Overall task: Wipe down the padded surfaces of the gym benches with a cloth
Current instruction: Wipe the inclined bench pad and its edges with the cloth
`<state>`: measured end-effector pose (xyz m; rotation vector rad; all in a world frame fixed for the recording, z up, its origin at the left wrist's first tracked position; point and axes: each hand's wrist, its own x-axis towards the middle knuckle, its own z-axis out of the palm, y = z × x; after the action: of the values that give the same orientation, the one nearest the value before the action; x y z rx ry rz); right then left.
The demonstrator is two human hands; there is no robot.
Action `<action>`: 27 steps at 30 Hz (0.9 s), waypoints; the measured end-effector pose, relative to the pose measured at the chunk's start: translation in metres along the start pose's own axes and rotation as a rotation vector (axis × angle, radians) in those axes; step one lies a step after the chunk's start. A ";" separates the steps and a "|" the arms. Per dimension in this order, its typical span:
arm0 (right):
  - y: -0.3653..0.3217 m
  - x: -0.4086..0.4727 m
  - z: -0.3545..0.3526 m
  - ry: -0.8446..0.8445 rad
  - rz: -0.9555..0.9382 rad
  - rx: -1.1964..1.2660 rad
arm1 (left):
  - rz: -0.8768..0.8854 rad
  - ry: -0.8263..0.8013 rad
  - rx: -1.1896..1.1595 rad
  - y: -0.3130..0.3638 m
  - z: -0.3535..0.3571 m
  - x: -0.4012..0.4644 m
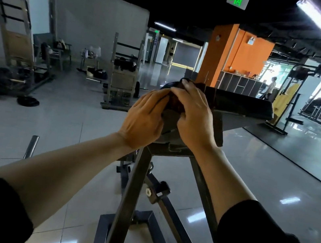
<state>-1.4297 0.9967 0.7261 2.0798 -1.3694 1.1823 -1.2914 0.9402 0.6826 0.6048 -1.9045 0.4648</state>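
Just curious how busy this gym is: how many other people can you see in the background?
2: one person far down the hallway at centre, another person by the orange pillar's counter at right. More may be hidden.

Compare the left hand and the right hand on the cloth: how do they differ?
The left hand sits lower and nearer the camera; the right hand reaches higher, over the top of the cloth. The left hand's fingers are hidden behind its back, while the right hand's fingers show, curled over the cloth. Both hold the dark cloth at the near end of the bench pad, above the metal frame.
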 end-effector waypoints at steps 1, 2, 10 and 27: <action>0.007 -0.001 -0.004 -0.018 -0.006 0.005 | 0.014 0.014 0.002 0.001 0.000 0.000; 0.017 -0.003 -0.007 -0.002 0.025 0.003 | 0.040 0.018 0.013 0.001 0.000 0.000; 0.036 -0.023 -0.008 0.139 0.208 0.035 | 0.235 -0.121 0.087 0.025 0.013 0.024; 0.162 -0.024 -0.060 0.193 0.408 -0.022 | 0.316 -0.265 0.371 0.070 0.068 0.053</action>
<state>-1.6027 0.9789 0.7206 1.6629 -1.7504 1.4730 -1.4011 0.9470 0.7015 0.6283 -2.1964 0.9979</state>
